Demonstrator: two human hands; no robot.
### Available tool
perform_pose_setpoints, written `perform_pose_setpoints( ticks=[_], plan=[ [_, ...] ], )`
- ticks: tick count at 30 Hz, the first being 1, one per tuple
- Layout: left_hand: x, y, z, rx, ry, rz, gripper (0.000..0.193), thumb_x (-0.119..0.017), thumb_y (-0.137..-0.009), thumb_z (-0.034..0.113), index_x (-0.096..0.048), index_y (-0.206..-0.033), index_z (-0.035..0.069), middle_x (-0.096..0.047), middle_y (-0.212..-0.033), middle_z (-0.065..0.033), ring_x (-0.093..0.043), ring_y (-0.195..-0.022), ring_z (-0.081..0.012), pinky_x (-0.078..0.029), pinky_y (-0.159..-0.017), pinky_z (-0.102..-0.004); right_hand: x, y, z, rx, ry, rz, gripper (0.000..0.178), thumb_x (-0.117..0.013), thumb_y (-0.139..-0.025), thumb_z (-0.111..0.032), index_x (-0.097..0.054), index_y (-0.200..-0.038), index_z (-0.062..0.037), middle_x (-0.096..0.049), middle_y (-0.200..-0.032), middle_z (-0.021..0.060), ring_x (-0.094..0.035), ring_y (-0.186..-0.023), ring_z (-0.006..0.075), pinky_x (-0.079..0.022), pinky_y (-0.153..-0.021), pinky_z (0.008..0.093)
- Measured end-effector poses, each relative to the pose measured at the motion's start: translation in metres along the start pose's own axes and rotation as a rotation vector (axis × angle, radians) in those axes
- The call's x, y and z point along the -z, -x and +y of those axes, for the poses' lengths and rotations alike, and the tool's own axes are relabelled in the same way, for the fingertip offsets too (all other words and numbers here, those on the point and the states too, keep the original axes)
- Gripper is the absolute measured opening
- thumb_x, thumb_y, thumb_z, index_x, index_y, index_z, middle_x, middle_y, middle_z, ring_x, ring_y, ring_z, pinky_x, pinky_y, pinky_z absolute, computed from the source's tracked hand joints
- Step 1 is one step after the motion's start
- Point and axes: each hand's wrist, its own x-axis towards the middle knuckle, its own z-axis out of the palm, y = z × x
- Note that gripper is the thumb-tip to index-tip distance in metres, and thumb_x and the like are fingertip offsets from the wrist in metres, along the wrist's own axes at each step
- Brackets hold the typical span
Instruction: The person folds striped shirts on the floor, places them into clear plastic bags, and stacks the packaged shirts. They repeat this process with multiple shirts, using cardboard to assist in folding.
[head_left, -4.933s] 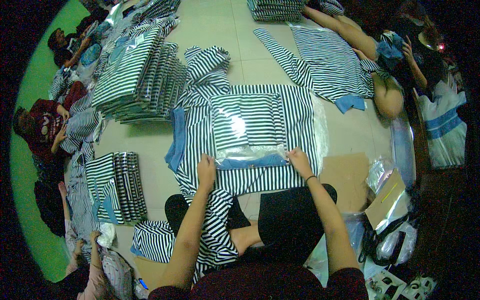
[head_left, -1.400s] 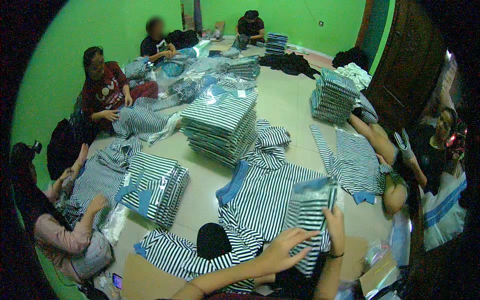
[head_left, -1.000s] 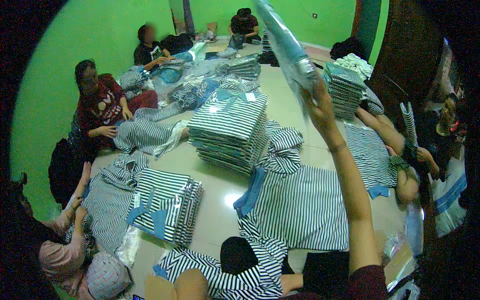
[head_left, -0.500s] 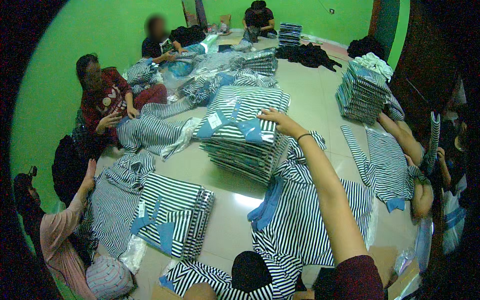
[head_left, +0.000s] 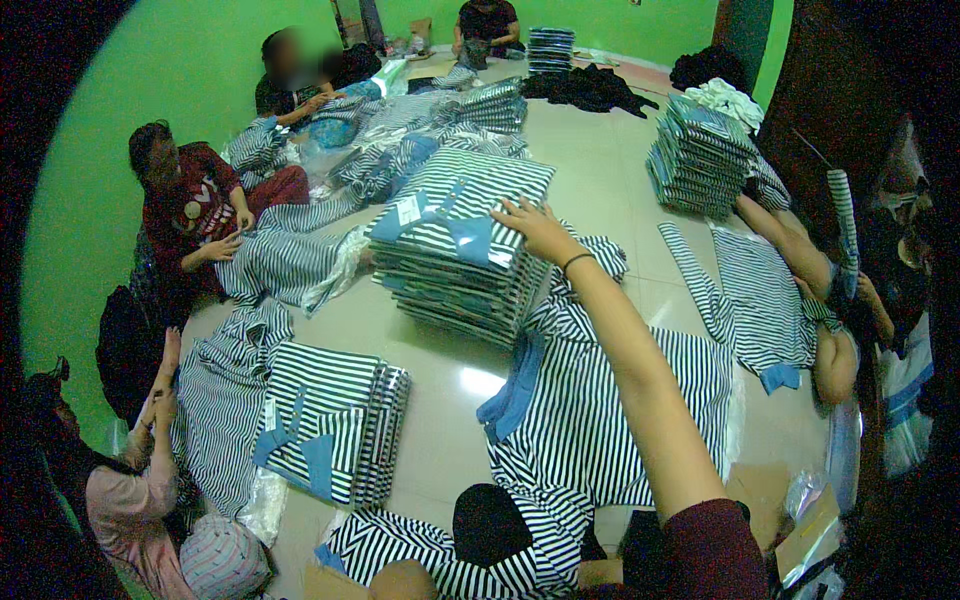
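My right arm reaches forward from the lower edge, a dark band round its wrist. My right hand rests with outstretched fingers on the right edge of a tall stack of folded striped shirts. These shirts are black and white with blue trim, packed in clear plastic. My left hand is out of sight. Under my right forearm, an unfolded striped shirt lies spread on the floor. Its blue part lies toward the tall stack. More striped cloth is bunched near my legs.
A shorter stack of packed shirts stands to the left, another stack at the right. Several people sit round the room with striped garments. Black cloth lies at the back. Cardboard and plastic lie at lower right.
The whole view has shifted slightly, so things sit further left and higher. My right hand stays on the stack, its fingers more spread. The person at lower left has brought their hands together.
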Motion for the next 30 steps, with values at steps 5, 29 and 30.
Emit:
perform_pose_setpoints(
  ticks=[5,29,30],
  plan=[
    [-0.02,0.003,0.02,-0.017,0.086,0.044,0.021,-0.039,-0.085,0.015,-0.041,-0.104,0.006,-0.044,-0.095,-0.0045,-0.04,-0.072,-0.0158,-0.034,-0.063,-0.0284,-0.016,0.048,0.003,-0.033,0.001,0.347,0.065,-0.046,-0.069,0.002,-0.026,-0.128,-0.017,-0.021,-0.134,0.0118,-0.024,-0.12,0.035,-0.024,-0.096,0.0457],
    [-0.101,0.389,-0.014,1.014,-0.661,-1.693,0.046,-0.044,-0.077,0.035,-0.04,-0.12,0.02,-0.026,-0.132,-0.008,-0.022,-0.121,-0.0318,-0.016,-0.094,-0.0559,-0.007,0.622,0.016,-1.236,-0.001,-0.248,0.026,-0.052,-0.071,-0.018,-0.057,-0.09,0.0,-0.056,-0.093,0.0174,-0.052,-0.089,0.0313,-0.04,-0.081,0.0381],
    [-0.103,0.388,-0.014,1.024,-0.649,-1.674,0.046,-0.044,-0.076,0.034,-0.04,-0.12,0.02,-0.026,-0.132,-0.008,-0.022,-0.121,-0.0319,-0.015,-0.094,-0.0559,-0.007,0.638,0.026,-1.211,-0.007,-0.124,0.027,-0.054,-0.07,-0.017,-0.056,-0.092,-0.0012,-0.055,-0.096,0.0171,-0.051,-0.092,0.0311,-0.039,-0.082,0.0376]
  ],
)
